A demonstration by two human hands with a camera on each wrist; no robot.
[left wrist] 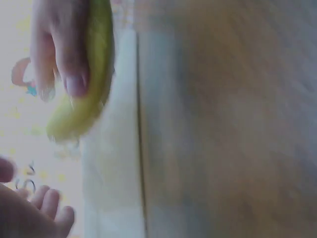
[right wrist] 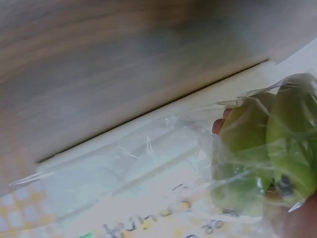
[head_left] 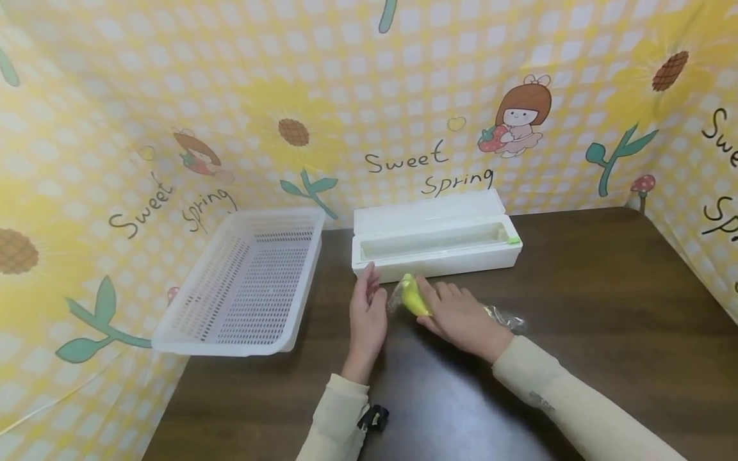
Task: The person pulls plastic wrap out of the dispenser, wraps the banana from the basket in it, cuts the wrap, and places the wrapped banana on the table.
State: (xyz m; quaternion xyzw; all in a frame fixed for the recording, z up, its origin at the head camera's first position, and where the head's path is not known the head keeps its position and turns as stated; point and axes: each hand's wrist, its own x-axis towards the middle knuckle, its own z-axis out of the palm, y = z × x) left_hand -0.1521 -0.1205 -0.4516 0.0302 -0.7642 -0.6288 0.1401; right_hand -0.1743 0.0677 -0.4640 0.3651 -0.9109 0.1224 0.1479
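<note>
My right hand [head_left: 464, 320] grips yellow-green bananas [head_left: 414, 296] wrapped in a clear plastic bag [head_left: 507, 317], held in front of the white box. In the right wrist view, two bananas [right wrist: 292, 134] show side by side through the film, one with a dark tip, and the loose end of the bag [right wrist: 133, 158] trails off to the left. Just left of the bananas is my left hand [head_left: 367, 320], its fingers loosely extended and holding nothing. The left wrist view has these fingers [left wrist: 49, 203] below the banana [left wrist: 99, 74], apart from it.
A long white foam box [head_left: 444, 264] with its lid raised stands at the back of the dark wooden table [head_left: 588, 301]. At the left sits a white perforated plastic basket [head_left: 308, 282]. A yellow checked cloth [head_left: 369, 83] hangs behind and along the sides.
</note>
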